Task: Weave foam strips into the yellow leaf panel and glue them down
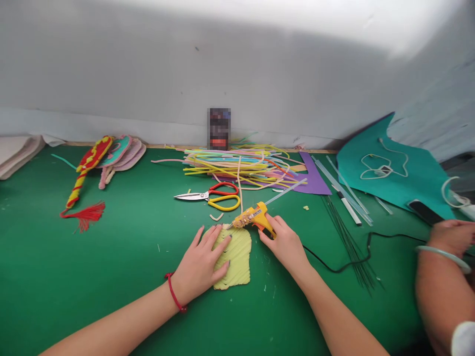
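Note:
A pale yellow-green panel of ribbed strips (239, 262) lies flat on the green table. My left hand (206, 262) rests on its left side, fingers spread. In my right hand (284, 242) is a yellow hot glue gun (256, 216), a clear glue stick (287, 191) poking from its back. The gun's nozzle points left at the panel's top edge, close to my left fingertips; whether it touches I cannot tell. A thin cream strip (240, 185) runs up from near the gun. Scissors with red and yellow handles (210, 196) lie just beyond.
Behind is a heap of coloured pipe cleaners (237, 165) on purple sheet (315, 175). Fan-shaped crafts (96, 155) with a red tassel (87, 215) lie left. Rightward are glue sticks (343, 190), dark wires (351, 247), a black cord (336, 270), teal sheet (371, 153) and another person's arm (440, 282).

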Demonstrator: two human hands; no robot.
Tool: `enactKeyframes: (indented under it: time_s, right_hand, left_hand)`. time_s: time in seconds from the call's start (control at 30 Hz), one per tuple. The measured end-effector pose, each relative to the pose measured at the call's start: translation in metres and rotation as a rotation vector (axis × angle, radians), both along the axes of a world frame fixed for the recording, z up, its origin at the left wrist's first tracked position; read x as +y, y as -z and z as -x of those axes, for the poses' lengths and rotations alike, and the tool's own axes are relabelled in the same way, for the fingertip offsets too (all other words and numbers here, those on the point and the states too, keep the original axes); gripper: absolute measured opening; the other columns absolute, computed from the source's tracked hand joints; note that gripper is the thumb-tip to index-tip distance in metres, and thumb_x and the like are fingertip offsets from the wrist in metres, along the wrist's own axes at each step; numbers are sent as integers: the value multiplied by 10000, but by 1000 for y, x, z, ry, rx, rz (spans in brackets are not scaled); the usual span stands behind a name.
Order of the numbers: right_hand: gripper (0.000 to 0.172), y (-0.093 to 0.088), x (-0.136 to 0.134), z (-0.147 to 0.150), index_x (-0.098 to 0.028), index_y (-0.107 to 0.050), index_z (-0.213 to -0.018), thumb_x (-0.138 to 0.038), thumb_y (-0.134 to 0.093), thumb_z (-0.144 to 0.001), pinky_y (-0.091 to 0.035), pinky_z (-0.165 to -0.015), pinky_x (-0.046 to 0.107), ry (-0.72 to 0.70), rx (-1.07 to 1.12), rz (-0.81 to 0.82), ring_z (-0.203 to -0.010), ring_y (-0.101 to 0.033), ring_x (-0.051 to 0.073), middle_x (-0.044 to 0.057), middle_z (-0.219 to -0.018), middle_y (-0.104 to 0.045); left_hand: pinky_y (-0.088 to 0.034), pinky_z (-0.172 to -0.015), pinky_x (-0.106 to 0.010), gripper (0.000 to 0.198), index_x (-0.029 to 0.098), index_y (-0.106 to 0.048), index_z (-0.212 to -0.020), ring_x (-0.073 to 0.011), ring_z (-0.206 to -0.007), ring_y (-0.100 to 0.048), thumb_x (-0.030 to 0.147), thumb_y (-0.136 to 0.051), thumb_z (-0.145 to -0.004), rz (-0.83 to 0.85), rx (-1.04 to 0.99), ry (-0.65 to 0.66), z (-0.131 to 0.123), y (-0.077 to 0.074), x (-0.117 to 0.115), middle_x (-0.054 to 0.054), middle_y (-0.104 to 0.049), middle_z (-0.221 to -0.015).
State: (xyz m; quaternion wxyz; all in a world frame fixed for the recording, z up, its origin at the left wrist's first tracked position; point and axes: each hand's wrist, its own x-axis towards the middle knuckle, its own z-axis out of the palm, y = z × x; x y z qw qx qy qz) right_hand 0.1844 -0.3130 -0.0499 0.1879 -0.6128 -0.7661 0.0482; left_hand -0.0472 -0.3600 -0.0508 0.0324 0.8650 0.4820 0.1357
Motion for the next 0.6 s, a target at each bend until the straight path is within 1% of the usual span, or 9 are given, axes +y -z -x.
enactKeyframes:
  time_s: [0.13,0.37,0.6]
  right_hand:
    - [402,2,1,-2,-167,-534,-1192,-318,-462,-827,-447,-553,238,7,7,-20,-652,-582,144,46,-859,-585]
    - [395,3,2,-4,-180,-533,-1194,-323,-456,-833,-433,-533,230,11,11,-28,-626,-572,135,39,-845,-583]
    - [400,1,2,-3,-178,-529,-1201,-327,-461,-837,-435,-548,235,33,13,18,-621,-568,134,36,-847,-574]
  left_hand:
    - [-251,-1065,-479,447,210,-501,-1250,-267,-1267,-377,395,-444,-846,12,10,-5,-1,-1,0,-126,-404,-1390]
    - [-262,-1058,-479,450,214,-502,-1250,-269,-1262,-382,398,-452,-843,-22,8,-6,-1,1,-1,-111,-411,-1389]
    - [-264,-1057,-481,457,223,-498,-1258,-274,-1261,-384,406,-448,-843,-11,16,-9,0,1,0,-110,-408,-1392]
